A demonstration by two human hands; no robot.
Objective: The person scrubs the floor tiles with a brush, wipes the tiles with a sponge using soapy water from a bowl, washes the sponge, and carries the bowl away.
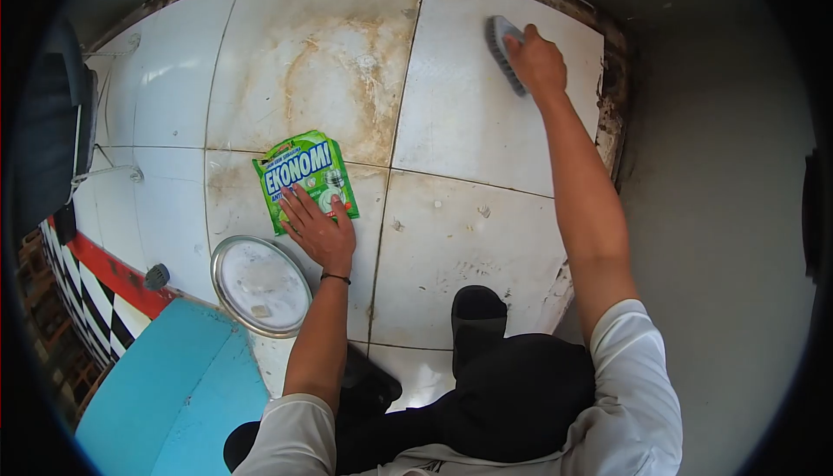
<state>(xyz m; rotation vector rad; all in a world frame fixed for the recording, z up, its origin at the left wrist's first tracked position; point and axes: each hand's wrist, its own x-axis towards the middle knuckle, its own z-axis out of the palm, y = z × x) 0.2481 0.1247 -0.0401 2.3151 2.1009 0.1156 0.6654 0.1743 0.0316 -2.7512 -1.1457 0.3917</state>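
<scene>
A green packet marked EKONOMI point(299, 168) lies on the white tiled floor point(468, 242). Over its lower part rests my left hand point(321, 229), palm down with the fingers stretched out. At the upper right, my right hand point(538, 59) is wrapped round a grey scrubbing brush point(503, 51), whose bristles face left against a tile. Brown stains point(347, 59) mark the tile between the packet and the back wall. Below and left of the packet sits a round metal-rimmed tray or lid point(217, 272) with a whitish surface and a small pale piece on it.
Grey walls border the floor at the back and right point(720, 216). A light blue surface point(173, 380) fills the lower left, beside a red edge and checkered pattern point(100, 307). A dark chair-like object point(52, 129) stands at far left. My shod foot point(477, 307) is near the bottom.
</scene>
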